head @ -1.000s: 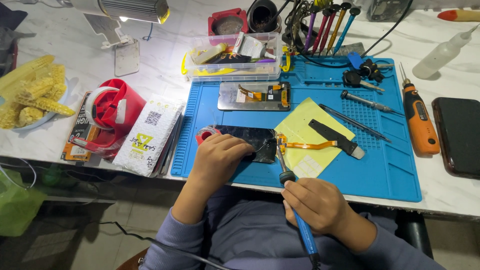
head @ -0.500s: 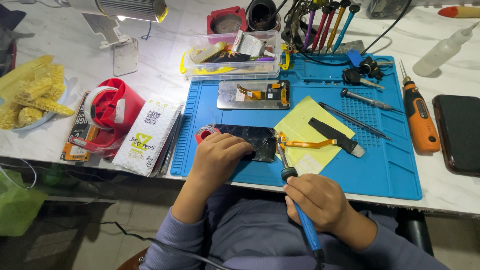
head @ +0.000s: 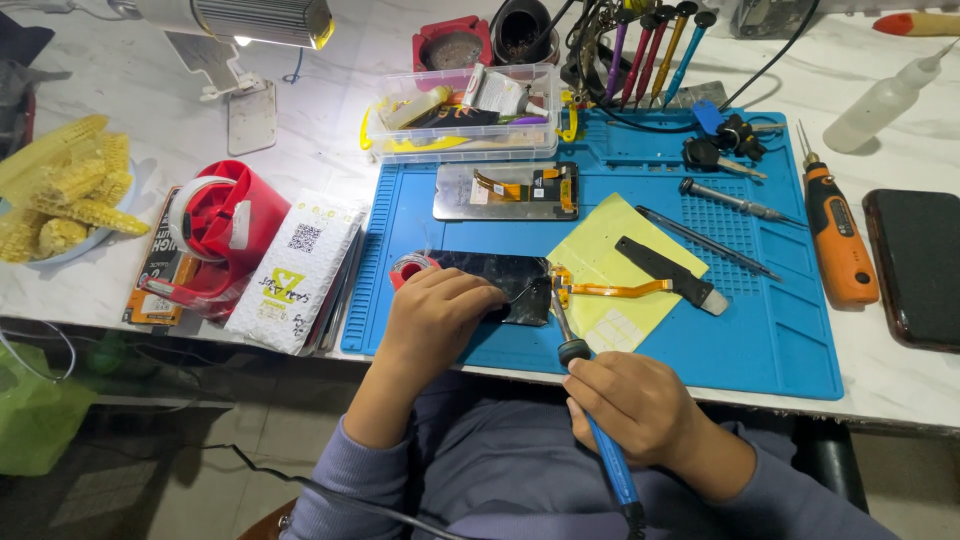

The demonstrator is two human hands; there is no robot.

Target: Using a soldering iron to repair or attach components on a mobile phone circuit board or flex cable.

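Presently we note our left hand (head: 435,318) pressed flat, fingers spread, on the dark phone screen (head: 500,285), our right hand (head: 632,405) clenched around the blue soldering iron (head: 590,410), tip at the orange flex cable (head: 600,291), blue work mat (head: 760,330) beneath.

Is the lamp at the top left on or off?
On. The lamp shows a bright spot under its head, and the white table below it is brightly lit.

A lamp (head: 262,20) is shining brightly over the pale worktop (head: 320,120), glaring just beneath it; below the worktop's near edge everything is falling into dim shadow. Focus is staying sharp.
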